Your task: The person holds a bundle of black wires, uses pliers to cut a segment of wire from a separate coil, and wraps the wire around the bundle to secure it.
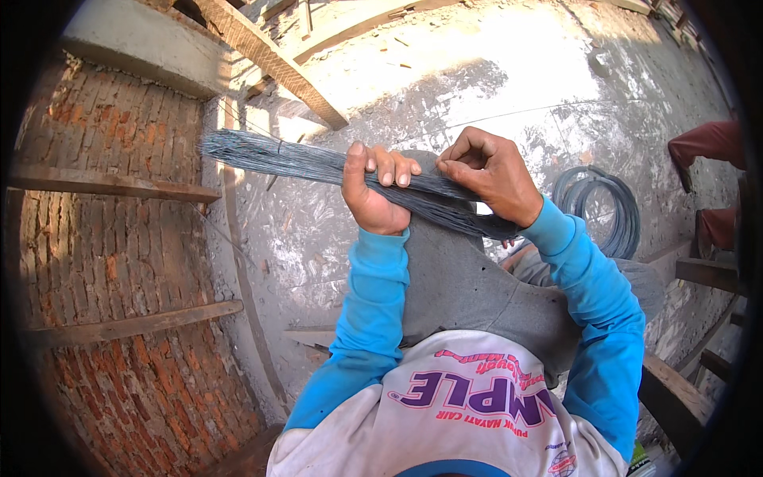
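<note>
A long bundle of thin grey binding wire (274, 157) lies across my raised knee, its cut ends fanning out to the left. My left hand (377, 189) is wrapped round the middle of the bundle, thumb up and fingers curled over it. To the right of that grip the wires part into two strands, which bend round beneath my right wrist. My right hand (499, 176) hovers just over this part with thumb and forefinger pinched together. Whatever sits between those fingertips is too fine to make out.
A loose coil of wire (624, 215) rests on the dusty floor (318, 246) to the right. Brick wall (119, 262) with wooden beams (135, 322) fills the left side. A slanted timber (270, 63) stands ahead. Another person's red-trousered leg (707, 145) shows at the right edge.
</note>
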A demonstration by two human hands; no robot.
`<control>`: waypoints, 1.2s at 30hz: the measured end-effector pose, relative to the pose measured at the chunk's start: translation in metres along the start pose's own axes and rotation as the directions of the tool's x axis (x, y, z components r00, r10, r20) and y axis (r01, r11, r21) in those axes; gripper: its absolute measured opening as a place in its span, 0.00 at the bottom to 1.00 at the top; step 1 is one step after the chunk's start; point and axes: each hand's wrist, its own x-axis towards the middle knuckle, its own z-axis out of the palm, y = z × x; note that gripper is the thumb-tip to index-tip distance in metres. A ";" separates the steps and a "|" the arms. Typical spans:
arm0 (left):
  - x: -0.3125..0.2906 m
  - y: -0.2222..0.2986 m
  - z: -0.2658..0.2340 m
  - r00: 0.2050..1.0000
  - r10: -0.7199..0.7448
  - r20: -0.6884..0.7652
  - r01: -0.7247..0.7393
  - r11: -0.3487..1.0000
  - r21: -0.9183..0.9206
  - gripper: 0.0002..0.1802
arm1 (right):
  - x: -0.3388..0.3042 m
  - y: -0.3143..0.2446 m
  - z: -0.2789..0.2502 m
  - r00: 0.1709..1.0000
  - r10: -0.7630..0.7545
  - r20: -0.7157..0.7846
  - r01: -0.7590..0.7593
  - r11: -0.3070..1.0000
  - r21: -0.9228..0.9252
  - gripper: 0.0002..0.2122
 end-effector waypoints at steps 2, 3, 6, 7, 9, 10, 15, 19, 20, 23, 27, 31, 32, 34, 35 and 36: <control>-0.002 -0.001 0.002 0.997 0.038 -0.067 -0.038 0.999 0.011 0.17 | -0.009 0.001 0.007 0.977 -0.214 -0.011 0.208 0.959 -0.192 0.04; -0.002 -0.002 0.000 0.995 0.057 -0.087 -0.055 0.998 0.016 0.17 | -0.014 0.001 0.011 0.949 -0.317 0.000 0.303 0.909 -0.285 0.04; -0.001 -0.004 -0.005 0.986 0.104 -0.128 -0.100 0.994 0.034 0.17 | -0.026 0.000 0.017 0.876 -0.470 0.106 0.459 0.748 -0.480 0.08; -0.001 -0.004 -0.006 0.985 0.115 -0.130 -0.111 0.993 0.040 0.17 | -0.029 0.000 0.018 0.840 -0.519 0.160 0.512 0.659 -0.551 0.09; 0.000 -0.003 -0.006 0.982 0.122 -0.141 -0.116 0.992 0.046 0.17 | -0.034 0.001 0.016 0.851 -0.461 0.251 0.514 0.639 -0.571 0.16; 0.000 -0.002 -0.004 0.982 0.118 -0.150 -0.112 0.993 0.045 0.17 | -0.035 -0.002 0.013 0.856 -0.438 0.276 0.514 0.652 -0.557 0.18; 0.004 0.000 -0.006 0.967 0.124 -0.222 -0.117 0.992 0.042 0.17 | -0.040 0.002 0.015 0.837 -0.416 0.355 0.543 0.556 -0.629 0.31; 0.003 0.006 -0.005 0.962 0.134 -0.238 -0.128 0.991 0.041 0.16 | -0.034 0.016 0.025 0.822 -0.483 0.302 0.559 0.580 -0.593 0.32; 0.002 0.007 -0.005 0.963 0.134 -0.235 -0.126 0.991 0.048 0.16 | -0.033 0.017 0.026 0.814 -0.505 0.288 0.569 0.592 -0.571 0.32; 0.000 0.010 -0.005 0.964 0.146 -0.222 -0.133 0.988 0.072 0.16 | -0.030 0.019 0.028 0.793 -0.558 0.244 0.591 0.610 -0.527 0.27; 0.001 0.007 -0.007 0.973 0.150 -0.177 -0.144 0.989 0.042 0.17 | -0.026 0.013 0.026 0.723 -0.657 0.213 0.632 0.505 -0.588 0.23; 0.001 0.004 -0.010 0.967 0.156 -0.202 -0.142 0.986 0.084 0.16 | -0.019 0.015 0.025 0.693 -0.677 0.246 0.641 0.424 -0.640 0.15; 0.001 0.004 -0.013 0.972 0.146 -0.184 -0.135 0.988 0.073 0.16 | -0.019 0.017 0.022 0.708 -0.647 0.282 0.644 0.429 -0.633 0.13; 0.001 0.006 -0.015 0.974 0.167 -0.154 -0.154 0.984 0.093 0.16 | -0.013 0.010 0.026 0.694 -0.631 0.347 0.674 0.400 -0.621 0.09; -0.001 0.001 -0.010 0.976 0.159 -0.150 -0.143 0.983 0.114 0.16 | -0.014 0.007 0.022 0.711 -0.598 0.370 0.667 0.407 -0.624 0.08; -0.003 0.002 -0.005 0.974 0.170 -0.150 -0.148 0.978 0.148 0.16 | -0.013 0.003 0.023 0.724 -0.588 0.360 0.656 0.428 -0.621 0.08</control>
